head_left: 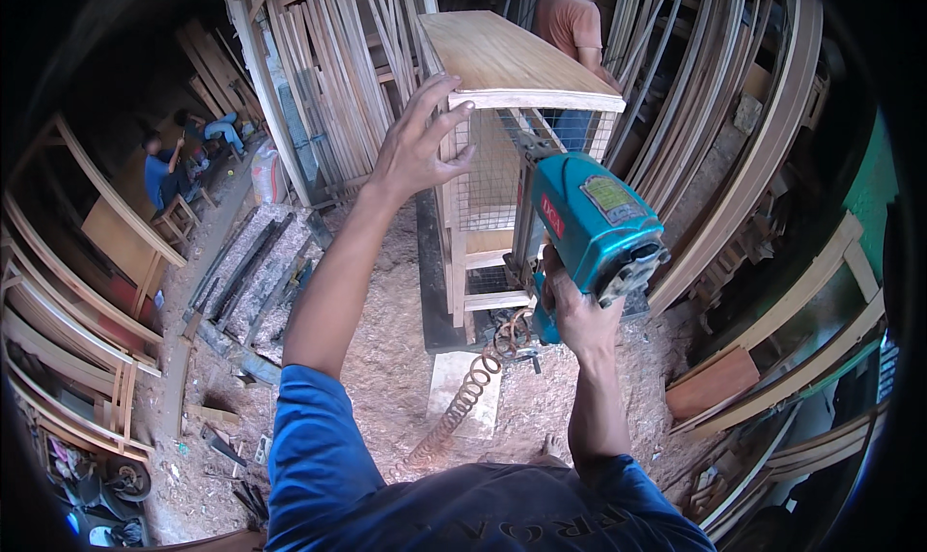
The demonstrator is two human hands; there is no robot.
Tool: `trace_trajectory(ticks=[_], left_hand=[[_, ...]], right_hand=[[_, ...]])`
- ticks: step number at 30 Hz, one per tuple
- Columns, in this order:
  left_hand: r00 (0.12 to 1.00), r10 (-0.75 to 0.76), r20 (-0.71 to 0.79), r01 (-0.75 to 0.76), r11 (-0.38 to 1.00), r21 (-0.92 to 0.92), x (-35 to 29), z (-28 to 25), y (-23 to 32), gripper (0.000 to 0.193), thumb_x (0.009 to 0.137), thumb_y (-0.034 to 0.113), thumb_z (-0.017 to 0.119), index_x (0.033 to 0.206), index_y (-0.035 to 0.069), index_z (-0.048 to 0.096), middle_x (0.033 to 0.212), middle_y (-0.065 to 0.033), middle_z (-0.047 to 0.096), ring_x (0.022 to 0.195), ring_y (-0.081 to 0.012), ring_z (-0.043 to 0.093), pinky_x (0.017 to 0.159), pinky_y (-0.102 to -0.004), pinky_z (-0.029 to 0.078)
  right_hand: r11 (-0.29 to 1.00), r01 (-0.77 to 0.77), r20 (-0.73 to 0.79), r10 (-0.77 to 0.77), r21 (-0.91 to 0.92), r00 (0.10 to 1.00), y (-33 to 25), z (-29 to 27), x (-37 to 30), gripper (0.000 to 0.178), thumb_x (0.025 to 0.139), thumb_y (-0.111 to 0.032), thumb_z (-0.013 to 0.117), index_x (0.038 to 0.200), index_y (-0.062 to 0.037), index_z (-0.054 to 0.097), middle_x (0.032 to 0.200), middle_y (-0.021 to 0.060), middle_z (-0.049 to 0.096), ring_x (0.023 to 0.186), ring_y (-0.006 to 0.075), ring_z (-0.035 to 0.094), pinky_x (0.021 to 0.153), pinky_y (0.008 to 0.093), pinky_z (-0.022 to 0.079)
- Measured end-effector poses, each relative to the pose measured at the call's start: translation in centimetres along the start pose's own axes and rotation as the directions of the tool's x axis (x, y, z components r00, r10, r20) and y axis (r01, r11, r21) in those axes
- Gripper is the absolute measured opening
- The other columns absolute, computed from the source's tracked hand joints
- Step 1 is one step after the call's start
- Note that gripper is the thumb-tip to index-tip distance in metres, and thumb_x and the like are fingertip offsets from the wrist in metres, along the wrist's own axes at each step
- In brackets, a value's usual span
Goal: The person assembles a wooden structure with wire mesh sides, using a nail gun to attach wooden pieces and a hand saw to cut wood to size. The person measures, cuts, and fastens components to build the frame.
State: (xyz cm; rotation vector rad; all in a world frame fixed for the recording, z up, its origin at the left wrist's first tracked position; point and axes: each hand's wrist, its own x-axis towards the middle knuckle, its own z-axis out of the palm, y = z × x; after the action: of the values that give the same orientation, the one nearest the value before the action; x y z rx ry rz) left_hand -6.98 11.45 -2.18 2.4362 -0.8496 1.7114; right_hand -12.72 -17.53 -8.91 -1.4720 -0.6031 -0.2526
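A teal pneumatic nail gun (579, 214) is gripped in my right hand (583, 312), its nose against or close to the front of a wooden cabinet with wire mesh sides. I cannot tell whether the nose touches the wood. From the gun an orange coiled air hose (469, 386) runs down to the floor. The cabinet's flat plywood top (517, 55) has a pale front edge strip. At its left front corner rests my left hand (415, 151), fingers spread, with the thumb beside the mesh (488, 170).
The cabinet stands on a dark bench (431, 301). A person in an orange shirt (570, 21) is behind it. Long boards (333, 79) lean at the back; wooden frames (772, 330) stand at right. Two people sit far left. Shavings cover the floor (372, 359).
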Motion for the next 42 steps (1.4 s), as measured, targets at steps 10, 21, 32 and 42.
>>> trace_trajectory(ticks=[10, 21, 32, 42], left_hand=[[0.999, -0.047, 0.008, 0.047, 0.999, -0.018, 0.6, -1.0, 0.5, 0.067, 0.066, 0.015, 0.085, 0.124, 0.012, 0.052, 0.143, -0.0092, 0.050, 0.135, -0.0339, 0.048, 0.110, -0.0428, 0.048], [0.998, -0.058, -0.020, 0.058, 0.998, -0.022, 0.4, -0.6, 0.2, 0.068, 0.066, 0.013, 0.085, 0.123, 0.014, 0.049, 0.144, -0.0082, 0.051, 0.135, -0.0345, 0.049, 0.111, -0.0434, 0.048], [0.997, -0.073, -0.017, 0.072, 0.995, -0.072, 0.3, -0.6, 0.2, 0.079, 0.063, 0.010, 0.088, 0.124, 0.013, 0.039, 0.146, -0.0115, 0.050, 0.136, -0.0363, 0.048, 0.112, -0.0438, 0.047], [0.987, -0.159, -0.034, 0.153, 0.978, -0.140, 0.2, -0.6, 0.8, 0.091, 0.062, 0.008, 0.089, 0.132, 0.008, 0.031, 0.150, -0.0202, 0.043, 0.138, -0.0381, 0.045, 0.112, -0.0432, 0.046]], right_hand=[[0.990, 0.121, 0.091, -0.114, -0.074, 0.989, -1.8, 4.0, 4.0, 0.013, 0.089, -0.009, 0.067, 0.098, -0.0003, 0.061, 0.077, 0.0051, 0.063, 0.055, 0.0119, 0.058, 0.048, 0.0289, 0.046], [0.998, 0.056, 0.037, -0.057, 0.003, 0.998, -1.1, 4.0, 3.9, 0.013, 0.086, -0.007, 0.062, 0.096, 0.0013, 0.062, 0.070, 0.0054, 0.061, 0.050, 0.0133, 0.057, 0.046, 0.0291, 0.045], [0.991, 0.130, 0.072, -0.128, -0.024, 0.989, -1.0, 5.0, 4.5, 0.012, 0.088, -0.007, 0.065, 0.097, 0.0002, 0.061, 0.071, 0.0052, 0.061, 0.050, 0.0130, 0.057, 0.045, 0.0287, 0.045], [0.988, 0.137, 0.073, -0.132, -0.075, 0.989, -1.6, 5.5, 4.2, 0.008, 0.088, -0.007, 0.065, 0.091, -0.0005, 0.062, 0.068, 0.0041, 0.060, 0.051, 0.0115, 0.056, 0.045, 0.0283, 0.044]])
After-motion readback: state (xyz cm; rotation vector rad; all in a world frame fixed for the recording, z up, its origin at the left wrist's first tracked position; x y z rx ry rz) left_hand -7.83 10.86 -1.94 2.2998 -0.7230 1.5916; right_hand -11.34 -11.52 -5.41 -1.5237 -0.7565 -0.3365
